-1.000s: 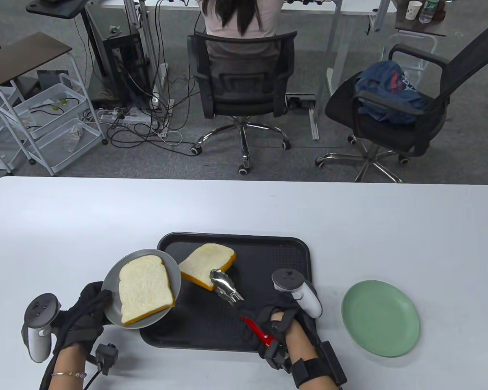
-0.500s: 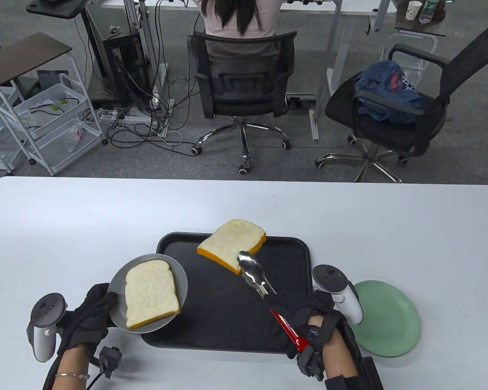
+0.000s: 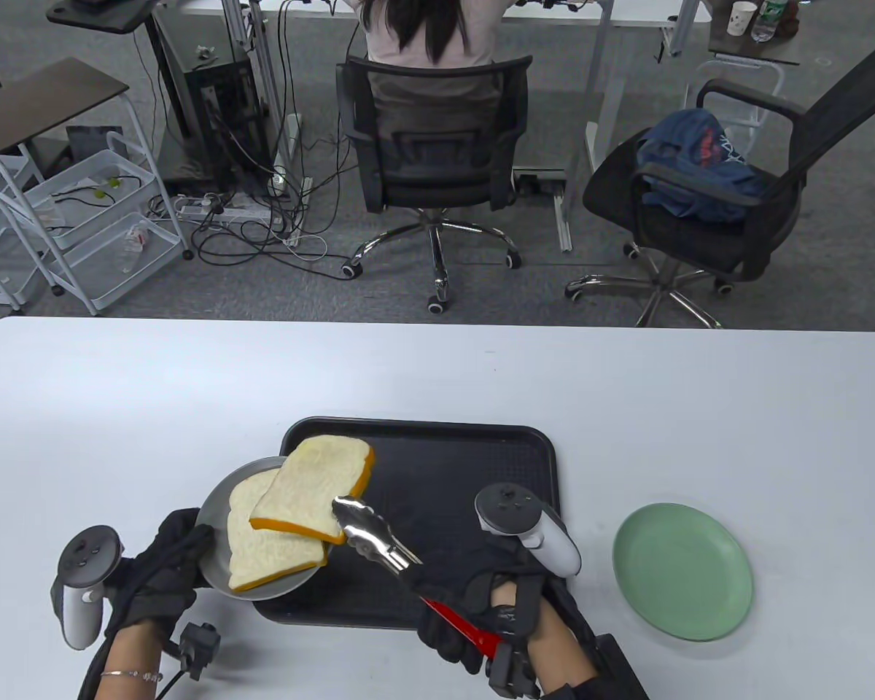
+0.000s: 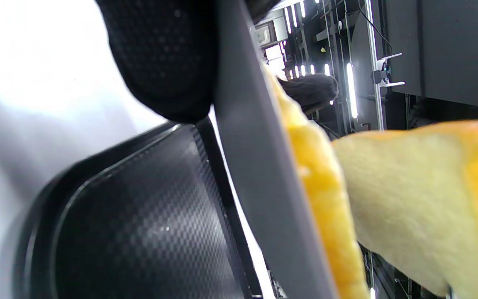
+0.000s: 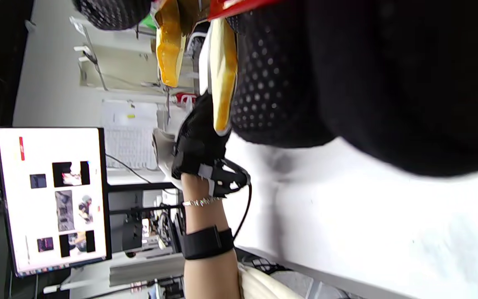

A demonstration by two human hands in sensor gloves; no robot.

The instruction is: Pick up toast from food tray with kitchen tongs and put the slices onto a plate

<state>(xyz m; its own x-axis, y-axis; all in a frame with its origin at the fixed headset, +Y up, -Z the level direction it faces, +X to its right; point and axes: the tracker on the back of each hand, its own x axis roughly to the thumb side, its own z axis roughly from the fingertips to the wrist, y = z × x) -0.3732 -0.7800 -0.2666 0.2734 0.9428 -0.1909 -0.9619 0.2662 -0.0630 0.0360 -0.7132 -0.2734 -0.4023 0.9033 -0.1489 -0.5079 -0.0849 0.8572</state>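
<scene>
My left hand [image 3: 157, 576] grips the rim of a grey plate [image 3: 215, 510] held over the left edge of the black food tray [image 3: 452, 467]. One toast slice [image 3: 262, 547] lies flat on that plate. My right hand [image 3: 474, 598] squeezes red-handled metal tongs [image 3: 375, 539], and their tips pinch a second toast slice [image 3: 313, 488], which hangs tilted over the first slice and the plate. In the left wrist view the plate rim [image 4: 259, 178] runs edge-on, with a yellow crust [image 4: 326, 195] against it and the held slice [image 4: 413, 199] beyond.
A green plate [image 3: 682, 572] lies on the white table [image 3: 117, 408] right of the tray. Office chairs, cables and a seated person are beyond the far table edge. In the right wrist view a monitor [image 5: 52, 199] stands behind my left arm.
The tongs lifted the second slice off the tray, swung it up and back, then carried it left over the grey plate. My right hand moved right, then back left.
</scene>
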